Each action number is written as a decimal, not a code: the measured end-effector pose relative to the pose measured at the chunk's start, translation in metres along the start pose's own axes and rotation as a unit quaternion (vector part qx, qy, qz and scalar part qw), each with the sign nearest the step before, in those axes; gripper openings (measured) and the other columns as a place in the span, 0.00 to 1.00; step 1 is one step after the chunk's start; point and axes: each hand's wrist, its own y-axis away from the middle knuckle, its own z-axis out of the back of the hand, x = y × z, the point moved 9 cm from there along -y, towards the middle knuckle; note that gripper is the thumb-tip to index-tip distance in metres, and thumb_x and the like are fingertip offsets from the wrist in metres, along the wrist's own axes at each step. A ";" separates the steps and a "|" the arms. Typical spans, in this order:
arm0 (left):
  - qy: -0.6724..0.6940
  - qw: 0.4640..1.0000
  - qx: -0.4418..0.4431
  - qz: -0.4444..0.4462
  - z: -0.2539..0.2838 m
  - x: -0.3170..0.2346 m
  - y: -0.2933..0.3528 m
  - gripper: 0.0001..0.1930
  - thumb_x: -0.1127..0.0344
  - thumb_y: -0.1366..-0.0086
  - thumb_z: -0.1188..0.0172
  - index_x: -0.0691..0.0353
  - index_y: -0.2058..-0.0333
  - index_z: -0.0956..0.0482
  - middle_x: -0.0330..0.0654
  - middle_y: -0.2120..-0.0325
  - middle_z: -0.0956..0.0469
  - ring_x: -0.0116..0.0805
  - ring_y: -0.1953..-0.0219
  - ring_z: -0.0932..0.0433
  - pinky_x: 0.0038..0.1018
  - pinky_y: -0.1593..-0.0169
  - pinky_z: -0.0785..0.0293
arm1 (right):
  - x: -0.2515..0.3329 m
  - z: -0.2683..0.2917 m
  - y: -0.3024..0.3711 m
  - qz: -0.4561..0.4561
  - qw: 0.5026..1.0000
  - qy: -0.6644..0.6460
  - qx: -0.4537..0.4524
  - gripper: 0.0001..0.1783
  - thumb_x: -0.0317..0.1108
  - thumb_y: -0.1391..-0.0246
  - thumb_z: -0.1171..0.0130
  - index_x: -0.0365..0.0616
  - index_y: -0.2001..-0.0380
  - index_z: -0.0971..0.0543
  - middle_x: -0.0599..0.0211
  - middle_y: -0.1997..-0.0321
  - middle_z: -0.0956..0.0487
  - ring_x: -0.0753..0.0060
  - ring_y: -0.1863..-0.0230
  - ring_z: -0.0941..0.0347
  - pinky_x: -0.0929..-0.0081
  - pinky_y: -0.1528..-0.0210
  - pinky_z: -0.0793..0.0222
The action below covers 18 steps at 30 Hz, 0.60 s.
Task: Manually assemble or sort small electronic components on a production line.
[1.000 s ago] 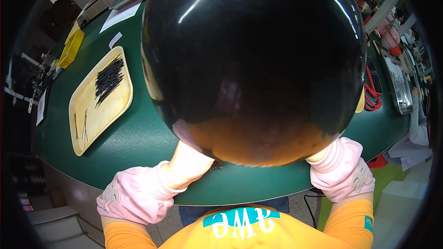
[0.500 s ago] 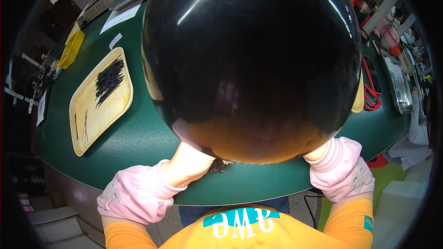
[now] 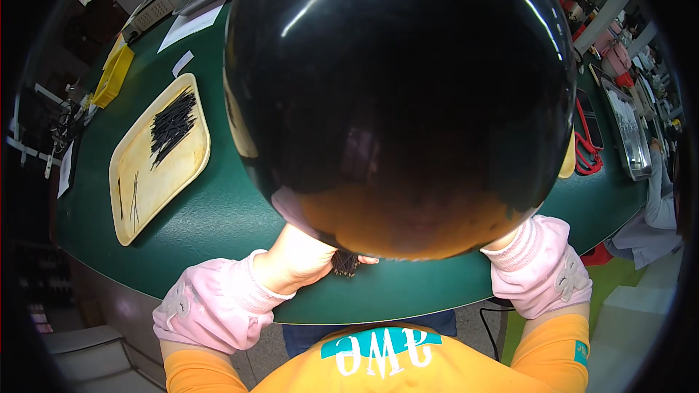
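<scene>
A large glossy black dome fills the middle of the view and covers much of both hands. Out from under its lower left rim comes my left hand, its fingers curled round a bundle of thin black wires. The cut ends of the bundle stick out beside a visible fingertip; the rest is hidden. At the dome's lower right rim only the base of my right hand shows, its fingers out of sight. Pink sleeve covers ring both forearms. To the left, a cream tray carries a pile of similar black wires.
On the green table a yellow bin and white paper lie at the far left. A phone with a red strap and a metal tray are at the right. Other people work at the back.
The wire bundle and a fingertip of my left hand show a little more below the dome's rim. The dome has shifted slightly to the right in view.
</scene>
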 end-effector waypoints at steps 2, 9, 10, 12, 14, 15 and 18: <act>0.000 1.000 0.010 -0.023 -0.004 -0.005 -0.002 0.07 0.68 0.41 0.47 0.67 0.69 0.28 0.43 0.78 0.26 0.29 0.80 0.27 0.21 0.73 0.27 | -0.004 0.005 0.000 -0.036 0.999 -0.011 -0.034 0.14 0.35 0.48 0.54 0.40 0.82 0.28 0.75 0.85 0.30 0.88 0.85 0.39 0.89 0.82 0.45; 0.013 0.998 0.052 -0.025 -0.009 0.000 -0.002 0.09 0.67 0.39 0.51 0.68 0.64 0.28 0.45 0.75 0.24 0.33 0.75 0.23 0.23 0.71 0.27 | -0.015 -0.013 0.005 -0.087 0.996 -0.025 0.027 0.12 0.36 0.46 0.52 0.38 0.72 0.26 0.71 0.80 0.28 0.88 0.84 0.39 0.89 0.82 0.45; -0.011 0.997 0.080 0.009 -0.010 0.005 0.001 0.10 0.67 0.39 0.51 0.68 0.63 0.29 0.46 0.75 0.24 0.33 0.74 0.23 0.22 0.71 0.27 | -0.015 -0.011 0.004 -0.072 0.988 -0.138 0.014 0.11 0.36 0.45 0.53 0.38 0.70 0.27 0.70 0.79 0.27 0.87 0.83 0.38 0.88 0.81 0.43; -0.040 0.990 0.115 0.065 -0.016 0.008 0.006 0.11 0.67 0.38 0.53 0.69 0.61 0.29 0.47 0.74 0.24 0.33 0.75 0.22 0.21 0.73 0.28 | -0.015 -0.006 0.003 -0.042 0.986 -0.163 0.007 0.12 0.36 0.44 0.54 0.37 0.69 0.28 0.68 0.79 0.27 0.84 0.82 0.35 0.86 0.79 0.39; -0.052 0.988 0.134 0.058 -0.018 0.008 0.007 0.11 0.67 0.38 0.53 0.69 0.61 0.30 0.48 0.74 0.24 0.33 0.76 0.23 0.20 0.74 0.29 | -0.013 -0.007 0.002 -0.048 0.996 -0.077 0.005 0.11 0.35 0.44 0.55 0.36 0.68 0.28 0.67 0.79 0.27 0.81 0.81 0.33 0.84 0.77 0.36; -0.064 0.985 0.154 0.052 -0.020 0.007 0.008 0.11 0.67 0.38 0.53 0.69 0.61 0.30 0.48 0.74 0.24 0.33 0.76 0.23 0.19 0.74 0.29 | -0.008 -0.016 0.003 -0.057 0.997 -0.043 0.033 0.10 0.33 0.45 0.53 0.36 0.68 0.28 0.67 0.79 0.27 0.81 0.80 0.32 0.83 0.76 0.35; -0.073 0.986 0.146 0.025 -0.019 0.005 0.007 0.11 0.67 0.38 0.53 0.69 0.62 0.30 0.48 0.73 0.24 0.31 0.76 0.24 0.19 0.74 0.29 | 0.005 -0.036 0.007 -0.042 0.991 -0.057 0.117 0.07 0.28 0.49 0.49 0.35 0.68 0.28 0.69 0.80 0.27 0.83 0.79 0.32 0.83 0.74 0.35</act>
